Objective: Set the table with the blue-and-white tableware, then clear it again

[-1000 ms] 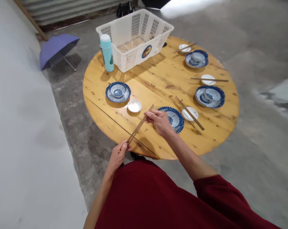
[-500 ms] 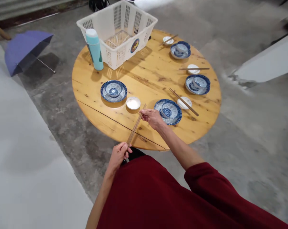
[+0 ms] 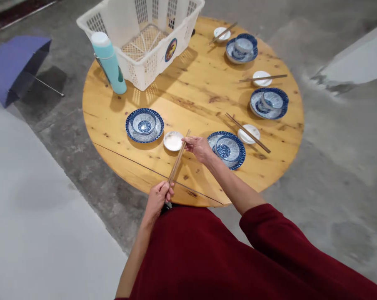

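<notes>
Wooden chopsticks (image 3: 176,165) slant between my two hands above the near part of the table. My left hand (image 3: 158,199) is closed around their lower end, by the table's near edge. Close to their upper tips, my right hand (image 3: 198,148) pinches them with its fingers. A small white dish (image 3: 173,141) lies just left of the tips. Left of that dish, a blue-and-white bowl (image 3: 143,125) sits on a patterned plate (image 3: 130,134). Beside my right wrist is another plate (image 3: 240,155) with a glass-like blue-patterned bowl (image 3: 226,149) on it.
On the round wooden table (image 3: 203,89), a white plastic basket (image 3: 151,62) and a turquoise bottle (image 3: 110,64) stand at the back left. Several place settings line the right side, with chopsticks (image 3: 248,133) across a dish (image 3: 248,134). A purple umbrella (image 3: 18,66) lies open on the floor.
My view has moved closer to the table. My hands keep hold of the chopsticks, and their upper tips are now nearer the small white dish.
</notes>
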`<state>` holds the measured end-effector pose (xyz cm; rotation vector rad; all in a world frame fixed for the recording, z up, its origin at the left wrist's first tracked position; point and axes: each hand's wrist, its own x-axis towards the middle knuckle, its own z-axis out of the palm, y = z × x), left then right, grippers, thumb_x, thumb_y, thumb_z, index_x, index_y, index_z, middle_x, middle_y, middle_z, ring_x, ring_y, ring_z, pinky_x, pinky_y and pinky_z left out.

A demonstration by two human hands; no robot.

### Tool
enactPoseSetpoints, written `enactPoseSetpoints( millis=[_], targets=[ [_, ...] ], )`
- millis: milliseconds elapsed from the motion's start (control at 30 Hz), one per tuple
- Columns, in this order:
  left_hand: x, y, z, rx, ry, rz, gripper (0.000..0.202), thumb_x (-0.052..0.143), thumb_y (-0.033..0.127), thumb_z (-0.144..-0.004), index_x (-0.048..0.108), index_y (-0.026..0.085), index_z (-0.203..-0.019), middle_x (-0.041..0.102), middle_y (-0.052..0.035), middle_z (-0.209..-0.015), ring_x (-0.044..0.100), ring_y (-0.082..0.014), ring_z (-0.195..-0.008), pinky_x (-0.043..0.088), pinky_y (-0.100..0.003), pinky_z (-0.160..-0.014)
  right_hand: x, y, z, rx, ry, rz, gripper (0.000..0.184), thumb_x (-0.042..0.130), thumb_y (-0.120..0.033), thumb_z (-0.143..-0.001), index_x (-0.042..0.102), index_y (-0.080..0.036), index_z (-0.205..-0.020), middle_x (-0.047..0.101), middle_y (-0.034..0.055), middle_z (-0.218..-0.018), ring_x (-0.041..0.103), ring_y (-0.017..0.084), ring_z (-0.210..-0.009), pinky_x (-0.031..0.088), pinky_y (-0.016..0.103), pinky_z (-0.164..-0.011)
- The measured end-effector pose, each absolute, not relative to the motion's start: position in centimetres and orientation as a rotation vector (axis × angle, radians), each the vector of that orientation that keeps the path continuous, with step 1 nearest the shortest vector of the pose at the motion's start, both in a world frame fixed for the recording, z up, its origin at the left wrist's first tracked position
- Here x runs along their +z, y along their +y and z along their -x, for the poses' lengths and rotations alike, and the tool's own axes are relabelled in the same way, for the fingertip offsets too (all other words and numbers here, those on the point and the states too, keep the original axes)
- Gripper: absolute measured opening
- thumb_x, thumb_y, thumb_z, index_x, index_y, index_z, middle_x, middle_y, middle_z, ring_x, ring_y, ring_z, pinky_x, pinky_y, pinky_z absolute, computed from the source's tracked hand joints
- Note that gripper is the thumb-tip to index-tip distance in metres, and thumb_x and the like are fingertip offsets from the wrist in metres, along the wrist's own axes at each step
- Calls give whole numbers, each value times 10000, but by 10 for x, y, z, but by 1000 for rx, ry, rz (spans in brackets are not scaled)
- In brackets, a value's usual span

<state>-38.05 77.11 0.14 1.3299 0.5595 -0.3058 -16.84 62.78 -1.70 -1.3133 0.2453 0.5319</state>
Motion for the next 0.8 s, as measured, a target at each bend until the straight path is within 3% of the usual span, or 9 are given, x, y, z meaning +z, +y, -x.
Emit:
enactPoseSetpoints(
  millis=[367, 600, 800],
  targets=[
    [-8, 774, 331, -288, 594, -1297, 349, 615, 481, -836, 690, 144, -890, 627, -5, -696, 462, -68, -504, 352, -203, -489, -27, 647, 113, 471, 132, 1477, 291, 863, -396, -660, 686, -166, -667, 662, 27, -619, 560, 101, -541, 451, 225, -523],
    [-22, 779, 298, -267, 585, -1322, 297, 631, 437, -833, 678, 145, -856, 628, -7, -690, 476, -68, -497, 349, -206, -480, -39, 661, 86, 445, 140, 1466, 239, 829, -291, -684, 650, -154, -603, 603, 0, -561, 505, 75, -520, 429, 190, -507],
    [-33, 783, 289, -265, 586, -1307, 340, 665, 470, -812, 670, 131, -849, 618, -6, -685, 463, -60, -481, 340, -202, -459, -50, 661, 83, 504, 252, 1461, 183, 778, -216, -726, 632, -151, -635, 619, 5, -561, 543, 81, -501, 438, 185, -492]
  ],
)
